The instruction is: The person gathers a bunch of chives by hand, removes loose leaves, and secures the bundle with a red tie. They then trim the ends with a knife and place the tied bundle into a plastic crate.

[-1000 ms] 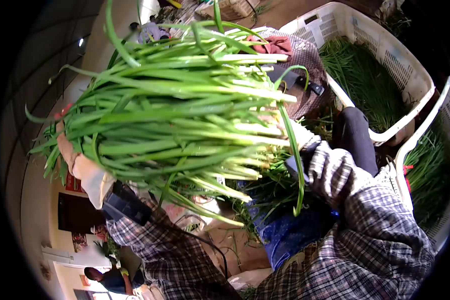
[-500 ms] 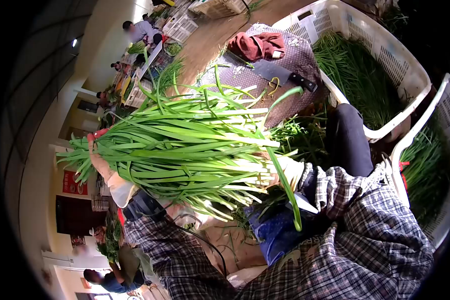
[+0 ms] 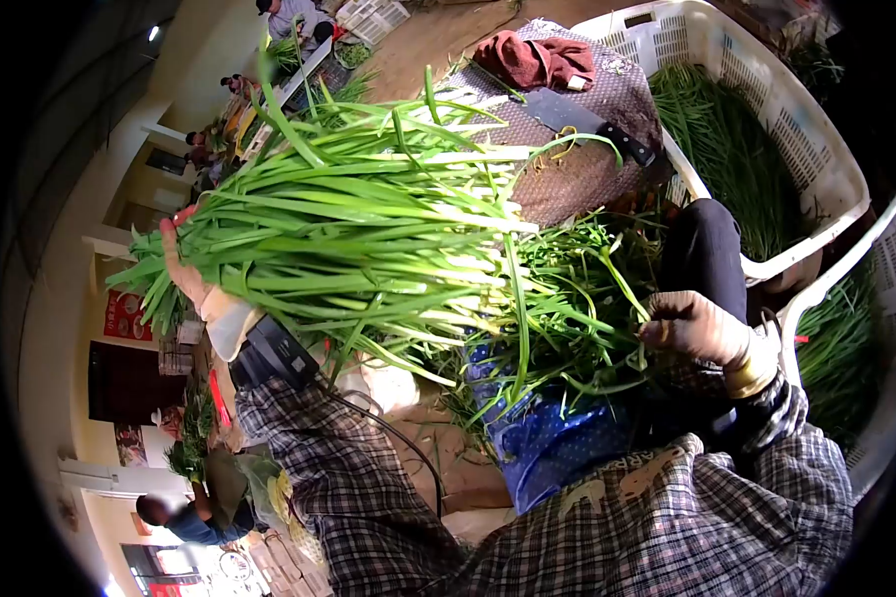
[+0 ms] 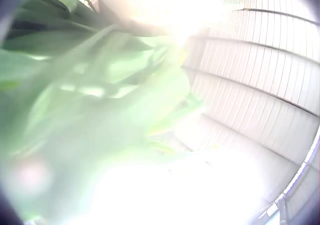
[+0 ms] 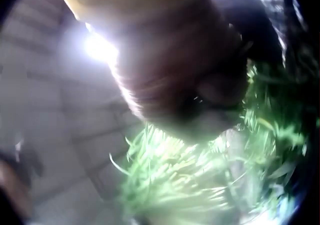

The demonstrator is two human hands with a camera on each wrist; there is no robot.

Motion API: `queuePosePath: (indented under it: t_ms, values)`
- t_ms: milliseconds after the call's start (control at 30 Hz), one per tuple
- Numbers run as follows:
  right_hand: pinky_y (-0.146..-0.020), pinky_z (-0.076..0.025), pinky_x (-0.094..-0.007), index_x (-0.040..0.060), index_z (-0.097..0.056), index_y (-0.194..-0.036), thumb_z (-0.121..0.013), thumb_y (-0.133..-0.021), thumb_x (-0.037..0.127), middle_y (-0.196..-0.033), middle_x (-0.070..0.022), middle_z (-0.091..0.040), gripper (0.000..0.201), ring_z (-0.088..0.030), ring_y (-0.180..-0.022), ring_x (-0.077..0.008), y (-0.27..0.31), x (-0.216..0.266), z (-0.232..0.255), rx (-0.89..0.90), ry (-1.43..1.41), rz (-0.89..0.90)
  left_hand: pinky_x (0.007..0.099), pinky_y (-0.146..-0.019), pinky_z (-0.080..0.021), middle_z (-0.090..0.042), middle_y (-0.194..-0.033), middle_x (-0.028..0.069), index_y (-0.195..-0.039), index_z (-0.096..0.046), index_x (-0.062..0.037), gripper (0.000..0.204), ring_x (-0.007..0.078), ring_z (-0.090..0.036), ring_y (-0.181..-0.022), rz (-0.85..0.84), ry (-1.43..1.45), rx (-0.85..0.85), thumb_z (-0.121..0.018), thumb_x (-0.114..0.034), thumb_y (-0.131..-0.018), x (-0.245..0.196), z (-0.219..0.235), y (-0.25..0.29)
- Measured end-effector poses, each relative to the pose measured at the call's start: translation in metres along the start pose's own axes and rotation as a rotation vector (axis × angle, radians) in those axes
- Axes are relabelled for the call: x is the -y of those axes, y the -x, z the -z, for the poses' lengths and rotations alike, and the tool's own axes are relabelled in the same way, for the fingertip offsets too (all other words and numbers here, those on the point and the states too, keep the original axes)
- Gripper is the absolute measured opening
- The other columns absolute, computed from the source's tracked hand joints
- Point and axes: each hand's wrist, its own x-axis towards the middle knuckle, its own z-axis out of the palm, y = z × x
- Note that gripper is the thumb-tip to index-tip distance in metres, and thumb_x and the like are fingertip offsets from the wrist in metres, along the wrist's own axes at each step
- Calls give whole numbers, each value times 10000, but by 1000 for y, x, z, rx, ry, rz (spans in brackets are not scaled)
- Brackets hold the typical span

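Observation:
My left hand (image 3: 191, 281) grips a big bunch of garlic chives (image 3: 368, 219), its leaves pointing left and its pale stem ends right. Much of that hand lies behind the leaves. In the left wrist view, blurred chive leaves (image 4: 100, 85) fill the left side. My right hand (image 3: 702, 326), in a pale glove, pinches a thin green stalk (image 3: 622, 284) between thumb and curled fingers, over a pile of loose trimmings (image 3: 587, 308) on my lap. The right wrist view shows the hand (image 5: 175, 70) dark and blurred above greens (image 5: 175, 180).
A cleaver (image 3: 567, 114) and a dark red cloth (image 3: 528, 62) lie on a bubble-wrapped surface (image 3: 577, 184). White crates (image 3: 816, 149) of greens stand at right. Blue dotted cloth (image 3: 548, 448) covers the lap. A cable (image 3: 418, 453) runs by the left sleeve. Other people (image 3: 194, 517) work farther off.
My right hand has moved from the bunch's stem ends back to the right, now pinching a stalk. The left hand still holds the bunch, which has dropped lower since the first frame.

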Motion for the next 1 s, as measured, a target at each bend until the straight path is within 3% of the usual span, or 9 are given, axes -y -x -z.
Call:
queuePosePath:
  t_ms: [67,267,333,467,567,633,767,867,1000]
  values:
    - [-734,-511,-375,39,-492,-1195,-705,-746,286,-993,-147,-603,555,-621,-870,-287,-11,-7,-19,-407,1156,127,414,-894,-430,-619,-924,102,-851,-561,-55,268,256,-567,-930,-130,-31,-254,-503,-309,-916,16,-60,18]
    - [-1015,-354,-429,-40,-384,-1278,-696,-704,518,-1234,-280,-465,859,-410,-1207,-410,-113,37,-61,-367,904,797,391,-882,-451,-624,-1038,88,-942,-630,-58,247,238,-575,-951,-200,-141,-446,-545,-283,-891,16,-91,17]
    - [-1024,-338,-390,13,-377,-1328,-760,-711,370,-1273,-209,-489,808,-458,-1180,-334,-127,79,-84,-220,351,1121,393,-870,-462,-623,-1057,96,-970,-631,-44,266,246,-584,-947,-202,-104,-461,-534,-280,-898,5,-85,12]
    - [-911,-426,-334,13,-514,-1224,-666,-835,255,-1136,-97,-608,483,-537,-1035,-175,-127,91,-80,-66,54,1036,410,-918,-443,-635,-975,84,-924,-624,-56,235,272,-575,-972,119,95,294,-507,-259,-914,-12,-93,34]
    - [-916,-425,-326,23,-563,-1181,-620,-861,206,-1177,-103,-587,373,-529,-1065,-201,-111,100,-88,368,-451,686,441,-924,-443,-645,-947,104,-910,-624,-59,204,296,-582,-976,83,89,13,-552,-248,-886,-17,-109,39]
    - [-925,-427,-322,29,-553,-1196,-582,-873,185,-1214,-114,-567,360,-529,-1091,-222,-151,75,-97,426,-481,1048,442,-922,-440,-644,-929,107,-903,-625,-68,187,293,-574,-983,21,2,39,-567,-244,-878,-19,-95,28]
    - [-904,-439,-313,29,-507,-1229,-524,-921,160,-1167,-90,-589,335,-538,-1047,-182,-106,68,-90,-30,353,941,430,-961,-407,-610,-843,93,-838,-582,-65,189,274,-558,-940,-30,-63,23,-540,-239,-900,-23,-87,27]
    - [-747,-478,-327,42,-597,-1087,-570,-899,167,-890,-114,-662,228,-611,-813,-206,-93,35,-82,68,-70,777,423,-984,-385,-575,-801,76,-776,-524,-67,228,257,-551,-896,-30,-36,7,-527,-250,-911,-19,-85,35]
    - [-574,-479,-433,86,-628,-804,-574,-833,287,-613,-153,-581,210,-591,-638,-368,-91,-22,-39,-335,1013,658,421,-980,-393,-589,-818,78,-785,-534,-72,218,248,-559,-922,-104,-129,-13,-513,-241,-922,-16,-75,37]
